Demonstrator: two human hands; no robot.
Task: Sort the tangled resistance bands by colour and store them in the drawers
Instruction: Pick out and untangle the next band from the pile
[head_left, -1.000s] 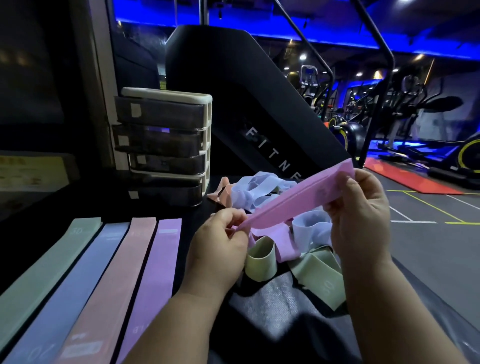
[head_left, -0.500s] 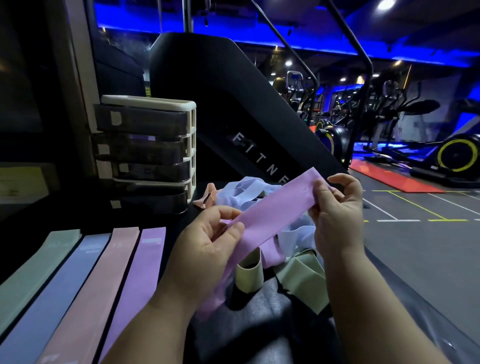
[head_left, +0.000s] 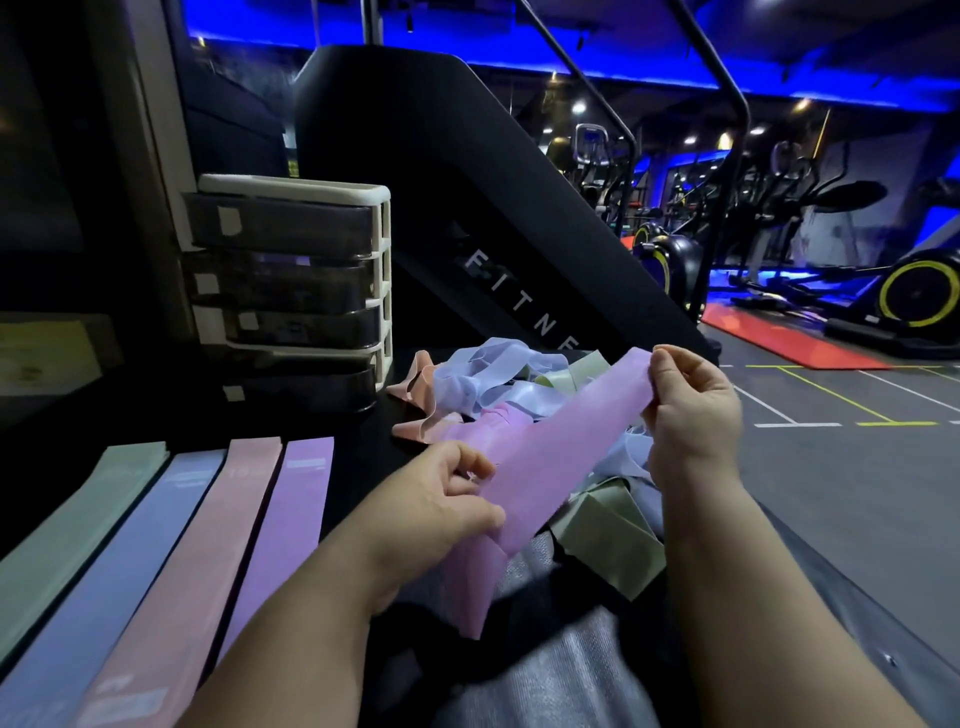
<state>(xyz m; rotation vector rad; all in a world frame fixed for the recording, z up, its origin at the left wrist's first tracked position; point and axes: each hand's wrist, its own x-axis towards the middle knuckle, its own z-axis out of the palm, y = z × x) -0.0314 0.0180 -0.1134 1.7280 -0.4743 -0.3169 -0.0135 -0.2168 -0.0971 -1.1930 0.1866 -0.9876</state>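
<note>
Left hand (head_left: 441, 499): fingers curled, thumb and fingertips pinching the lower part of the purple band (head_left: 561, 447). Short tail of band hangs below the grip.
Right hand (head_left: 691, 410): fingers curled, pinching the band's upper end.
Band is stretched flat between the hands, running 7 to 1 o'clock, held up over the tangled pile (head_left: 493, 364).
Pile sits on the dark surface (head_left: 353, 415) at 12 o'clock from the left hand: pale blue, pink, green and purple loops mixed.
Drawer unit (head_left: 291, 184) at 10 o'clock: four dark drawers stacked in a cream frame.
At 8 o'clock, four bands lie flat side by side: green band (head_left: 67, 530), blue band (head_left: 119, 561), pink band (head_left: 192, 561), flat purple band (head_left: 280, 530).
</note>
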